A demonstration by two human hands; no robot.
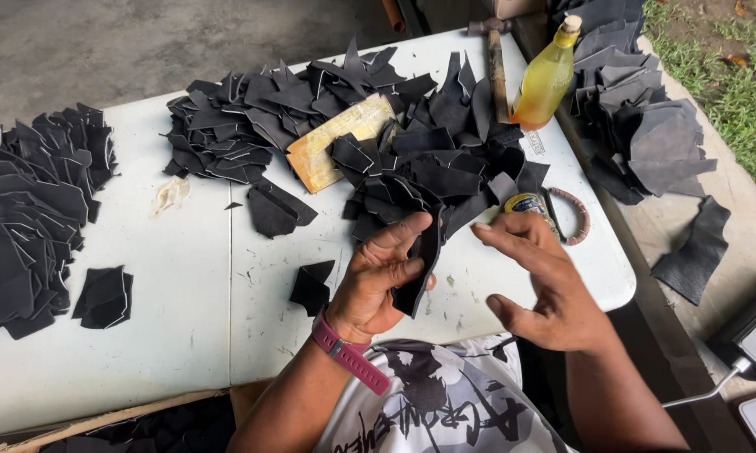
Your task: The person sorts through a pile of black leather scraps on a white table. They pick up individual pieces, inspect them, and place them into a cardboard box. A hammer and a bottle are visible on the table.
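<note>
My left hand [376, 281], with a maroon band on the wrist, grips a curved black leather piece [422, 267] edge-on between thumb and fingers, just above the white table's near edge. My right hand [539, 281] hovers beside it, fingers spread and empty, its fingertips a short way from the piece. Right behind both hands lies a big heap of black leather cutouts [432, 164]. A small yellow-labelled tin [525, 203] sits just beyond my right fingertips.
The white table [185, 277] carries more black cutout piles at the left [30, 218] and back [244, 122], a worn wooden block [336, 138], a bottle of yellow liquid [547, 77], a hammer [495, 59] and a braided ring [573, 216]. Leather scraps [646, 143] lie on the ground at right.
</note>
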